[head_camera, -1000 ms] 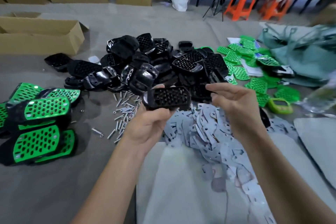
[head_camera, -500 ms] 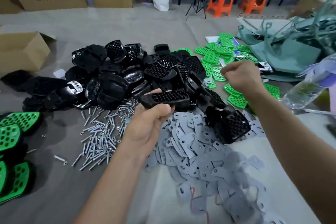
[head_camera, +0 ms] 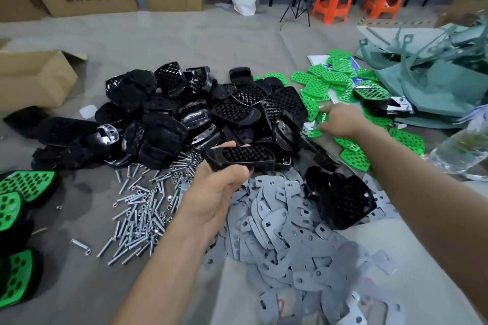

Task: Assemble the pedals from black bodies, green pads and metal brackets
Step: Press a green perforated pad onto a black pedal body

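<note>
1. The left hand (head_camera: 216,192) grips a black body (head_camera: 240,158) by its near-left end. The thumb lies over the near edge and the fingers curl beneath. The holed face points up, which I judge leaves it free to take a pad.
2. The right hand (head_camera: 340,120) is stretched out beyond and to the right of the body. Its knuckles are up and its fingertips are down among the green pads (head_camera: 317,84). It is most likely fetching one for the held body.
3. I cannot tell whether it has a pad pinched. The fingertips are tucked under the hand and blurred.
4. The grey brackets (head_camera: 277,224) are heaped between the two forearms, and the bolts (head_camera: 140,214) lie just left of the left wrist. Both are within easy reach, probably for the fastening steps.
5. The pile of bodies (head_camera: 184,119) sits just beyond the left hand. One loose body (head_camera: 343,198) rests on the brackets beside the right forearm.
6. Finished pedals (head_camera: 23,185) lie well left of the left arm, cut off by the frame edge.
7. A bottle (head_camera: 459,150) right of the right arm is too blurred to read.
</note>
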A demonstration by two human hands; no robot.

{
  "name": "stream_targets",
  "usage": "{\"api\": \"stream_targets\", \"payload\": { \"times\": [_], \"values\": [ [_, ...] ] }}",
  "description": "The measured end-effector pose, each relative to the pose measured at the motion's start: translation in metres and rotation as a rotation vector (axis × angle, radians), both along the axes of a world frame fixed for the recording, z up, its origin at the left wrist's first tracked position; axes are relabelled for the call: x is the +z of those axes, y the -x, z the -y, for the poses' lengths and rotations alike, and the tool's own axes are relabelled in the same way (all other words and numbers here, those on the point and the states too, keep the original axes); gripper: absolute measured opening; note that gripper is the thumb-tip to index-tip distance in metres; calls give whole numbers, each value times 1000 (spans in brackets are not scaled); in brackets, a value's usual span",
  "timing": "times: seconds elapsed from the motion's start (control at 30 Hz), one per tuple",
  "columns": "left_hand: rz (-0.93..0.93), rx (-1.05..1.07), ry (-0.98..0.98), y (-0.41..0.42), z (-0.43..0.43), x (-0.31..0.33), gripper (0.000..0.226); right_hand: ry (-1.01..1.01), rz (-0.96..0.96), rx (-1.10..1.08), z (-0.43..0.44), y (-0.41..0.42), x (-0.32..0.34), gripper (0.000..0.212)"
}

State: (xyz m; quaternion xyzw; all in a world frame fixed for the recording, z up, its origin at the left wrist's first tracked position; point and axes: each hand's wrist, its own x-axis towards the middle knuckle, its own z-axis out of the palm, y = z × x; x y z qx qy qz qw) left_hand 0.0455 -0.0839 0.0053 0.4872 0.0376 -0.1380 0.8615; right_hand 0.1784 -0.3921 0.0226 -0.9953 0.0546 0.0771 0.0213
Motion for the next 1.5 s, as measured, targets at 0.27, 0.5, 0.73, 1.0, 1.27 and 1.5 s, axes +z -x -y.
{"api": "stream_targets", "payload": {
  "times": [0.27,0.5,0.73,1.0,1.27,1.5],
  "values": [
    [-16,-18,3,19,5,-8,67,133,-43,60,-2,56,0,47],
    [-28,-21,43,34,-5,-10,53,-14,-179,21,0,62,4,87],
    [-9,-25,-2,44,-24,-11,59,42,-179,110,-1,57,13,91],
    [59,-101,-53,63,-50,-12,81,-122,-72,-79,-4,63,34,68],
    [75,-7,-252,67,-57,-16,88,-961,222,28,-83,114,79,33],
    [20,-18,-208,65,-63,-21,89,-1437,18,159,-163,168,34,36]
  ]
}}
